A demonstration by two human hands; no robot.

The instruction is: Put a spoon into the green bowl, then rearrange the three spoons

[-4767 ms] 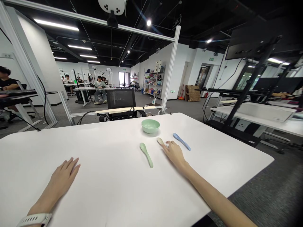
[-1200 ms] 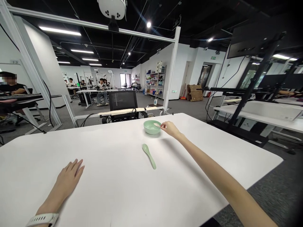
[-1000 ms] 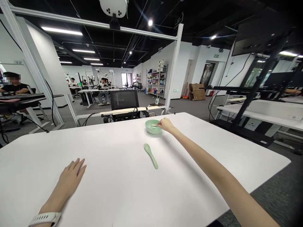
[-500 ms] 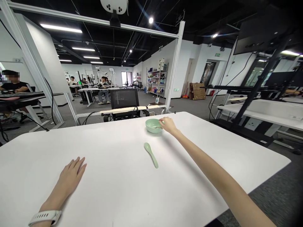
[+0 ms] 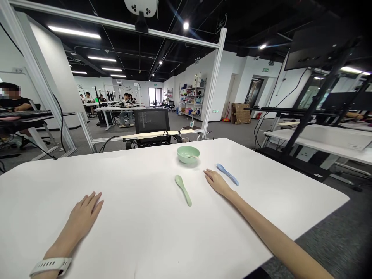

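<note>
A green bowl [image 5: 183, 159] stands upright toward the far side of the white table [image 5: 139, 217]. In it lies a pale spoon [image 5: 193, 157], its handle end showing at the right rim. Just right of and nearer than the bowl, my right hand [image 5: 217, 183] rests on the tabletop, open and holding nothing. A blue spoon [image 5: 228, 174] lies beside that hand on its right, apart from it. Left of the same hand is a light green spoon [image 5: 183, 190], flat on the table. My left hand [image 5: 84, 215] lies flat at the left with fingers spread, away from every object.
An aluminium frame [image 5: 215, 77] rises past the table's far edge. Behind that edge stands a black mesh chair [image 5: 151, 121]. At the right are a white desk [image 5: 308, 145] and a dark monitor stand [image 5: 305, 104]. Other people sit at desks farther back.
My right hand has let go of the spoon at the bowl and come back toward me, down onto the table. The blue spoon, previously hidden behind my arm, now shows. My left hand stays put.
</note>
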